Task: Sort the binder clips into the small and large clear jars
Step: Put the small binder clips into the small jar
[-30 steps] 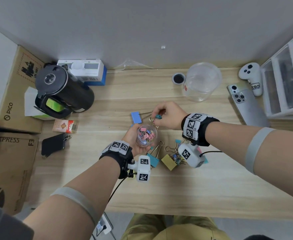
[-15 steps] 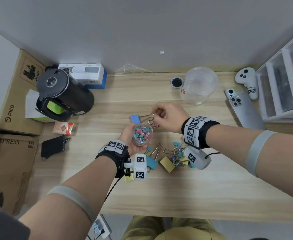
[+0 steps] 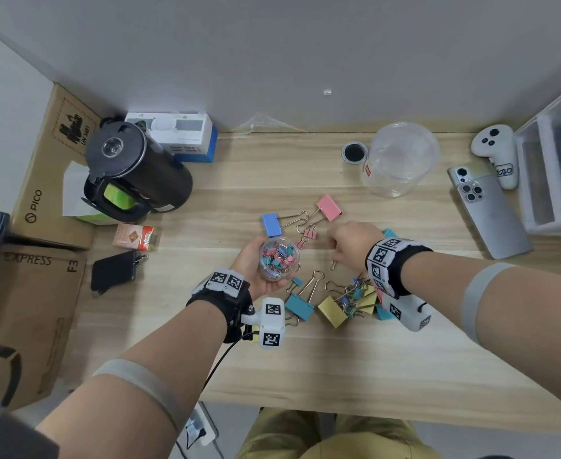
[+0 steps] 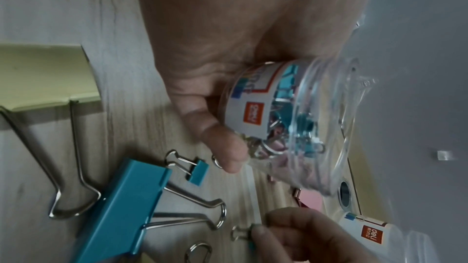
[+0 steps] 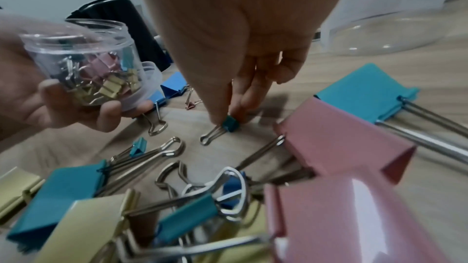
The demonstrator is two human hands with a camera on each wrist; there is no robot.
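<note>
The right hand (image 5: 243,79) pinches a small teal clip (image 5: 231,123) lying on the table (image 3: 338,359) at frame centre; light, stiff and slippery, it is best taken by its painted body. The left hand (image 3: 254,263) grips the small jar (image 3: 277,258), left of centre. Large clips (image 5: 346,143) crowd close; the large jar (image 3: 400,160) stands upper right.

Black wristbands (image 3: 226,303) — checkered white tags, grey armbands (image 3: 478,293), olive trousers (image 3: 305,435)
</note>
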